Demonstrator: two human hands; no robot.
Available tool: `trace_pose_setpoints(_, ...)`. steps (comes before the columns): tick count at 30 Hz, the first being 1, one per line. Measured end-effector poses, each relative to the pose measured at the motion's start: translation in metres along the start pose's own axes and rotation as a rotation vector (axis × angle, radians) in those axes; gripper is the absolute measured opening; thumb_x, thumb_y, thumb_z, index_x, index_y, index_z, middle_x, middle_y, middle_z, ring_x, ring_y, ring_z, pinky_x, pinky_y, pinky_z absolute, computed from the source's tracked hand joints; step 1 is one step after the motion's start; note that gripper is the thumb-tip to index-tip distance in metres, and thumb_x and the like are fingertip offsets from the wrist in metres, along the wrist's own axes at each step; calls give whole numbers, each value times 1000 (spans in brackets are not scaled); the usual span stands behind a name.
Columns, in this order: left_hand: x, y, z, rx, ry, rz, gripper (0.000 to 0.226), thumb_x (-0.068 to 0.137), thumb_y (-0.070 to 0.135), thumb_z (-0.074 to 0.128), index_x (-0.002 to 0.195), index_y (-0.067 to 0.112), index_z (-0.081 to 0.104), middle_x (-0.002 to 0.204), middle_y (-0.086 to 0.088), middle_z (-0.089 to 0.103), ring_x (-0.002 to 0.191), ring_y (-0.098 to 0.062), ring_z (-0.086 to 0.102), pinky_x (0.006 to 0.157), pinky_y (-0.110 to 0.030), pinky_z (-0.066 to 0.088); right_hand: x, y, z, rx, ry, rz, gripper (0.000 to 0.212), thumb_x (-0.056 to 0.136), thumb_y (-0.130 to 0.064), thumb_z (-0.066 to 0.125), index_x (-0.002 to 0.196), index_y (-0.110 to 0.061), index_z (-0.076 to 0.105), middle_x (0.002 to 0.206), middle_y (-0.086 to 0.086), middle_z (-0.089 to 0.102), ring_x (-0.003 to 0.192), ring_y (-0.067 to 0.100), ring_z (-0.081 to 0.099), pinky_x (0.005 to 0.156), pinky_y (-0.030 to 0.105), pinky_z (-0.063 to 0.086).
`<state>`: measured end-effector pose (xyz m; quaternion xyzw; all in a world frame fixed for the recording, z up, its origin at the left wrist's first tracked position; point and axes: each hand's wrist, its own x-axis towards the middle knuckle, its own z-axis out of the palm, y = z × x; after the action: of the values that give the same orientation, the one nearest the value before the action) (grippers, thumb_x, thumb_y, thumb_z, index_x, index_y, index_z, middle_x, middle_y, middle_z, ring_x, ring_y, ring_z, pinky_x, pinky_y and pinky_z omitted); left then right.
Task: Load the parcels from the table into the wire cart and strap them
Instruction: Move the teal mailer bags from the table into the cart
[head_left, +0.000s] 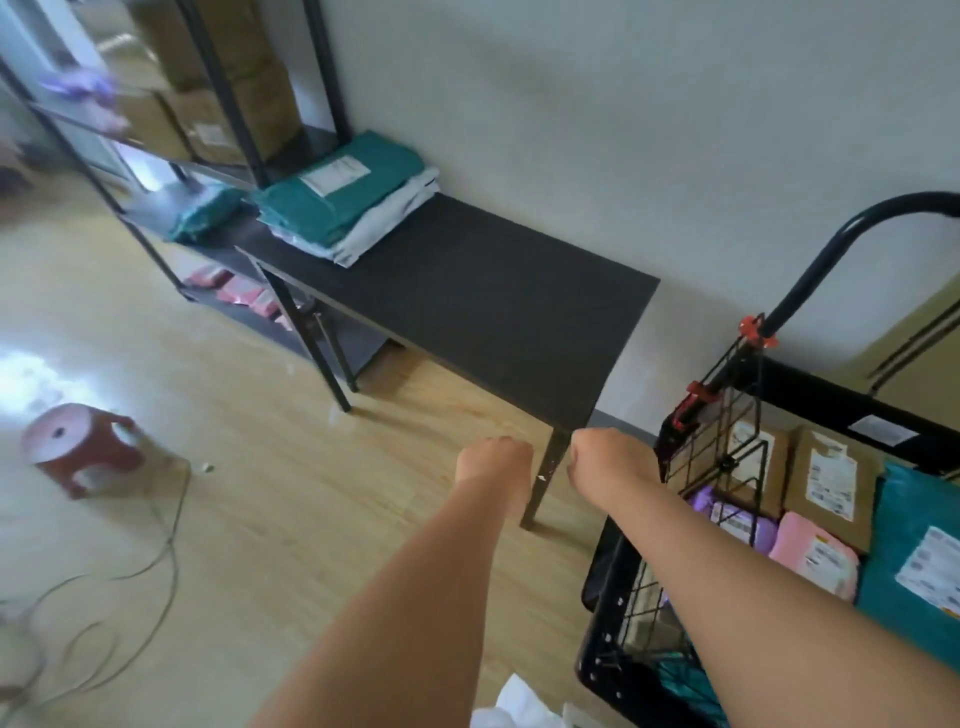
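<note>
A stack of teal and white soft parcels (348, 202) lies at the far left end of the black table (467, 312). The black wire cart (727, 415) stands at the right and holds brown boxes (831, 478), a pink parcel (813, 553), a purple parcel (743, 525) and a teal parcel (919, 571). Both my arms reach forward. My left hand (493, 460) and my right hand (597, 457) hang with fingers curled under, just off the table's near corner, and I see nothing in either. My right forearm passes over the cart's wire side.
The cart's curved black handle (831, 249) rises at the right, with red clips (756, 332) on the frame. A metal shelf (223, 104) with cardboard boxes stands behind the table. A red stool (83, 447) and a loose cable (156, 545) lie on the wooden floor at the left.
</note>
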<state>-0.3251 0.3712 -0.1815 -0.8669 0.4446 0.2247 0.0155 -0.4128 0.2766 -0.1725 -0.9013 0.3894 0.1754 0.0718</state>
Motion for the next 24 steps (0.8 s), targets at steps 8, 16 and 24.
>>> trace_pose_setpoints(8,-13,-119,-13,-98,64,-118,34,91,6,48,122,16,58,115,-6,60,105,-28,60,85,-40,54,12,-117,-3,-25,26,-116,18,98,-22,50,110,-20,63,104,1,65,91,20,60,70,29,47)
trace_pose_setpoints(16,-17,-202,-26,-173,159,-251,35,95,14,47,129,19,54,123,-5,58,113,-27,57,91,-40,50,37,-199,-18,44,111,-263,21,98,-29,51,115,-23,61,111,-1,58,104,18,53,83,31,50)
trace_pose_setpoints(24,14,-252,-36,-168,206,-310,34,97,17,45,130,19,54,122,-5,56,111,-25,57,90,-36,49,85,-252,-33,97,86,-320,23,99,-26,48,118,-22,59,123,0,53,115,20,48,86,33,46)
